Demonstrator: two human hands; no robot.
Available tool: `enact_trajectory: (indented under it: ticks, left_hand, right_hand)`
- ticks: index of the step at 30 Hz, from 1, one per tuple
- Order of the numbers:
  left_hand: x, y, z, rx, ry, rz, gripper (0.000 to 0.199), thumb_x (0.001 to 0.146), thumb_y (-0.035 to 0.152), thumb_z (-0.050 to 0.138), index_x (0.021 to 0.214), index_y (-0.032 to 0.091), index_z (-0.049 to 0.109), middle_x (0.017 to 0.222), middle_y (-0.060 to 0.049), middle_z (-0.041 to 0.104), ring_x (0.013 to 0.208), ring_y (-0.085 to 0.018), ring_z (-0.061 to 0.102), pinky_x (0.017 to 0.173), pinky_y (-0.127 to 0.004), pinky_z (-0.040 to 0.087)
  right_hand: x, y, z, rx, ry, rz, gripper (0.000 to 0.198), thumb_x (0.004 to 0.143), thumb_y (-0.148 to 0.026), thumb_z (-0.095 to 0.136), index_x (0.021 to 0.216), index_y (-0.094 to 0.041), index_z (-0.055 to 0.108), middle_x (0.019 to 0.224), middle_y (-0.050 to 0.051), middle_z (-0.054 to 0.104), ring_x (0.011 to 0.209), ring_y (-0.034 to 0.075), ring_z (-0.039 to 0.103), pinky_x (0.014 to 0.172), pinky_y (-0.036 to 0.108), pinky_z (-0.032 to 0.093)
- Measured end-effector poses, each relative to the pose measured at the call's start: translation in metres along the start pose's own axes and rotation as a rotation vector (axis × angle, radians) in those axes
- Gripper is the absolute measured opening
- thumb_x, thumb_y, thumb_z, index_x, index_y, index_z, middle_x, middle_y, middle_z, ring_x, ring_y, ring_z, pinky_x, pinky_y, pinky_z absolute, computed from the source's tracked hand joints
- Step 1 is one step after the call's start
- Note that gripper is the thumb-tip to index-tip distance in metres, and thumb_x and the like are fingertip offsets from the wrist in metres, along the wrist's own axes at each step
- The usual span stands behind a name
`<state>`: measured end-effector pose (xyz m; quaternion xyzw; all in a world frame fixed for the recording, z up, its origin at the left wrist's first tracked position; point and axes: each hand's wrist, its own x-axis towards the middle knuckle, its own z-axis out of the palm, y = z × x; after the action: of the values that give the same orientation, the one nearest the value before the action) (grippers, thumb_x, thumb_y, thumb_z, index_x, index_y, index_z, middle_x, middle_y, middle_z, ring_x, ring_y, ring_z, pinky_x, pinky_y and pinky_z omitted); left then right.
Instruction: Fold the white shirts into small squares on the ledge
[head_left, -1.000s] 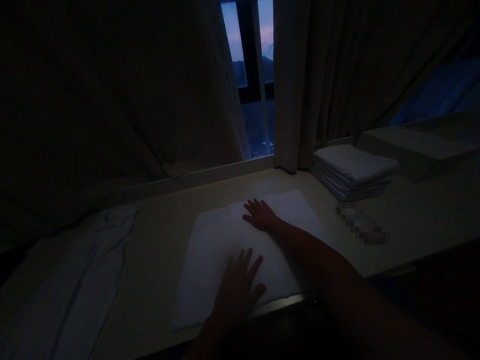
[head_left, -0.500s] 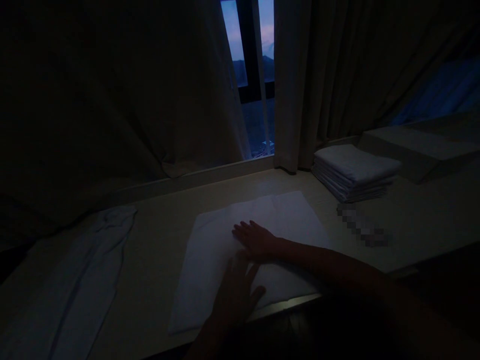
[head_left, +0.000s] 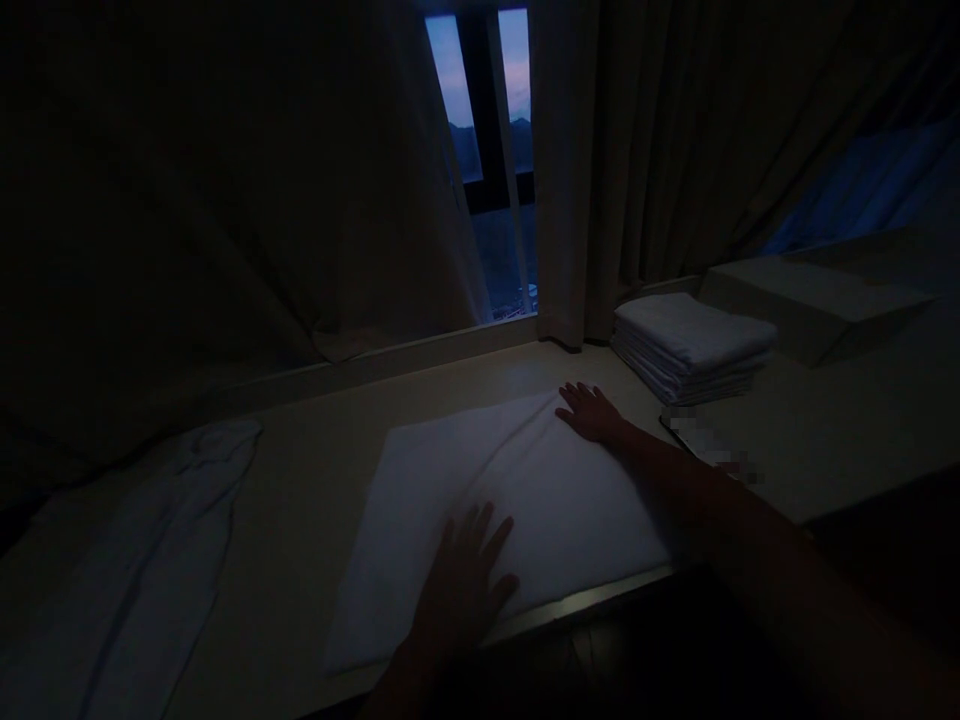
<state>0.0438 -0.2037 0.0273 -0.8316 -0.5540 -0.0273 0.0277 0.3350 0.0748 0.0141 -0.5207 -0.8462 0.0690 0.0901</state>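
A white cloth, perhaps a towel, lies spread flat on the pale ledge in front of me. My left hand rests over its near part with the fingers spread. At the cloth's far right corner, my right hand lies flat, fingers apart. A slanting crease runs across the cloth between the two hands. Neither hand grips anything. The room is dim, so fine detail of the fabric is hard to make out.
A stack of folded white cloths stands at the right, with a pale box-like block behind it. A partly blurred flat object lies nearer. Another crumpled white cloth is at the left. Curtains flank a narrow window.
My right hand has slid from the middle of the cloth to its far right corner, and a slanting crease now shows. My left hand stays near the front, apart from the right.
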Motion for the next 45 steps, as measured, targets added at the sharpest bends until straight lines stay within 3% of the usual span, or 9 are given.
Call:
enact_trajectory:
  ticks: [5,9,12,15,22,26,31,39,45]
  left_hand:
    - [0.001,0.001,0.000,0.015,-0.002,-0.009,0.069,0.090,0.059,0.037,0.150,0.037,0.012,0.160,-0.001,0.013,0.146,-0.027,0.016,0.115,-0.054,0.019]
    - [0.001,0.000,0.004,0.031,0.005,0.006,0.072,0.089,0.061,0.035,0.151,0.032,0.012,0.159,-0.002,0.016,0.146,-0.027,0.015,0.116,-0.052,0.017]
    - [0.001,-0.003,0.008,0.041,0.014,0.041,0.077,0.088,0.063,0.035,0.152,0.028,0.011,0.159,-0.004,0.019,0.146,-0.027,0.014,0.117,-0.051,0.016]
    - [0.001,-0.004,0.012,0.044,0.025,0.033,0.079,0.087,0.064,0.036,0.152,0.027,0.010,0.159,-0.005,0.018,0.146,-0.027,0.016,0.116,-0.051,0.018]
    - [0.002,-0.004,0.014,0.040,0.057,0.000,0.074,0.089,0.061,0.037,0.152,0.031,0.011,0.159,-0.001,0.018,0.145,-0.026,0.019,0.115,-0.050,0.021]
    - [0.002,-0.004,0.015,0.046,0.057,0.008,0.072,0.089,0.060,0.035,0.152,0.031,0.012,0.159,-0.001,0.019,0.145,-0.026,0.019,0.115,-0.050,0.022]
    - [0.003,-0.004,0.014,0.062,0.069,0.014,0.072,0.090,0.060,0.034,0.152,0.032,0.011,0.158,-0.001,0.019,0.145,-0.026,0.020,0.115,-0.049,0.022]
    - [0.004,-0.013,0.029,0.115,0.122,0.055,0.074,0.088,0.062,0.036,0.151,0.029,0.015,0.158,-0.004,0.022,0.144,-0.027,0.021,0.114,-0.049,0.022]
    - [0.004,-0.013,0.031,0.125,0.108,0.043,0.074,0.089,0.061,0.034,0.152,0.029,0.012,0.158,-0.003,0.019,0.145,-0.027,0.019,0.113,-0.050,0.022]
  right_hand:
    - [-0.015,-0.063,-0.010,0.041,0.087,-0.006,0.072,0.097,-0.058,0.020,0.150,-0.011,0.027,0.157,0.013,0.017,0.145,0.030,0.008,0.116,0.054,0.005]
    - [-0.077,-0.158,0.005,0.139,0.032,-0.356,0.073,0.093,-0.063,0.030,0.150,-0.016,0.028,0.156,0.010,0.023,0.145,0.029,0.014,0.117,0.052,0.007]
    - [-0.125,-0.195,0.020,0.222,-0.023,-0.506,0.067,0.096,-0.058,0.031,0.150,-0.020,0.026,0.156,0.009,0.024,0.144,0.028,0.016,0.116,0.051,0.014]
    - [-0.148,-0.176,0.018,0.218,-0.011,-0.386,0.068,0.095,-0.061,0.032,0.150,-0.022,0.027,0.155,0.009,0.026,0.144,0.027,0.017,0.116,0.052,0.013]
    - [-0.158,-0.048,-0.009,0.040,0.025,-0.037,0.068,0.095,-0.063,0.024,0.150,-0.023,0.027,0.156,0.007,0.024,0.145,0.026,0.014,0.117,0.049,0.012]
    - [-0.165,-0.019,-0.011,-0.016,0.043,0.090,0.070,0.095,-0.063,0.022,0.151,-0.021,0.027,0.156,0.008,0.022,0.145,0.027,0.010,0.116,0.051,0.009]
    - [-0.175,-0.049,-0.020,-0.051,0.229,0.170,0.067,0.098,-0.054,0.023,0.149,-0.011,0.029,0.156,0.014,0.020,0.146,0.029,0.005,0.116,0.054,0.003]
    - [-0.206,-0.184,0.015,0.165,0.197,-0.278,0.063,0.098,-0.051,0.036,0.151,-0.018,0.024,0.154,0.012,0.026,0.144,0.028,0.017,0.116,0.053,0.016]
    - [-0.203,-0.167,0.019,0.182,0.122,-0.279,0.064,0.095,-0.061,0.033,0.149,-0.024,0.030,0.154,0.007,0.028,0.144,0.028,0.017,0.116,0.052,0.013]
